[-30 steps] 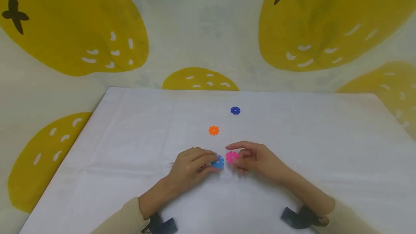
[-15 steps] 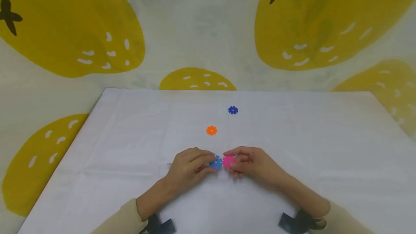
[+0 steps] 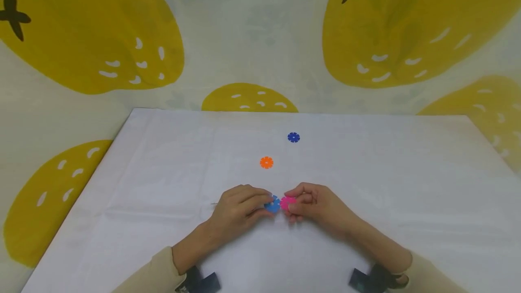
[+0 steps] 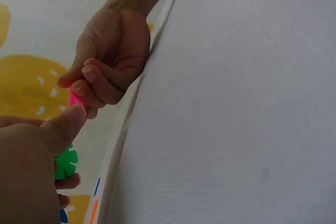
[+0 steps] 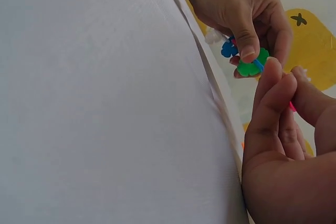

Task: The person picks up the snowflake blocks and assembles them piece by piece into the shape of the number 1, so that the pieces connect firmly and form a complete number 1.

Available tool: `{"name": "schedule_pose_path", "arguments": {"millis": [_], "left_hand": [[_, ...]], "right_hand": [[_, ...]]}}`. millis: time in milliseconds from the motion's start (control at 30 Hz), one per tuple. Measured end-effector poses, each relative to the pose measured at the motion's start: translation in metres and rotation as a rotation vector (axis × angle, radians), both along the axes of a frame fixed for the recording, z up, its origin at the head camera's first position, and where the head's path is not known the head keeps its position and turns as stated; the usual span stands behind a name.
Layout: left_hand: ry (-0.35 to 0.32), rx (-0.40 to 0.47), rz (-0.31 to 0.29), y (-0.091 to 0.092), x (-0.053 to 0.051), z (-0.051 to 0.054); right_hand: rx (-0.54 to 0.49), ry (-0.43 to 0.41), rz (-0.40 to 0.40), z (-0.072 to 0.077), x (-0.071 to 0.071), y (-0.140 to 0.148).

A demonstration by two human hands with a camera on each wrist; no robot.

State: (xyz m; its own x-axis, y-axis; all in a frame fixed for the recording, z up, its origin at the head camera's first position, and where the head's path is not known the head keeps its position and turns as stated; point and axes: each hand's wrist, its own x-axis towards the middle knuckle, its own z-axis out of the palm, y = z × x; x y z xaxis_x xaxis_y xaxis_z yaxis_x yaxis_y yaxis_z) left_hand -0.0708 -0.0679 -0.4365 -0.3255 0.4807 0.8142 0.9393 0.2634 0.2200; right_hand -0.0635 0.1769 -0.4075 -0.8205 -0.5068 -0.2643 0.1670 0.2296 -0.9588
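My left hand pinches a light blue notched disc, one of those flat snowflake-shaped building pieces. In the right wrist view, a green disc, a dark blue disc and a whitish piece are joined in a chain behind it, partly covered by the fingers. Between thumb and fingers, my right hand holds a pink notched disc. The pink and light blue rims meet edge to edge in the head view; whether their slots interlock I cannot tell.
Beyond the hands, an orange disc lies flat on the white-covered table. A dark blue disc lies farther back, slightly right. A pale cloth with yellow fruit prints hangs behind the table.
My right hand has brought the pink disc left against the light blue one, closing the gap, and its index finger has come down onto the disc. The left hand stays nearly still.
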Motion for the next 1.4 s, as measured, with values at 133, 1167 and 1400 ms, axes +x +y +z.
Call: {"name": "schedule_pose_path", "arguments": {"millis": [133, 1167, 1400], "left_hand": [[0.005, -0.002, 0.001, 0.000, 0.000, -0.001], [0.069, 0.005, 0.037, -0.002, 0.000, 0.001], [0.066, 0.014, 0.035, -0.002, -0.001, 0.001]], "right_hand": [[-0.034, -0.039, -0.020, -0.001, 0.000, 0.000], [-0.074, 0.113, -0.101, -0.007, 0.010, -0.013], [-0.078, 0.189, 0.004, -0.008, 0.007, -0.008]]}}
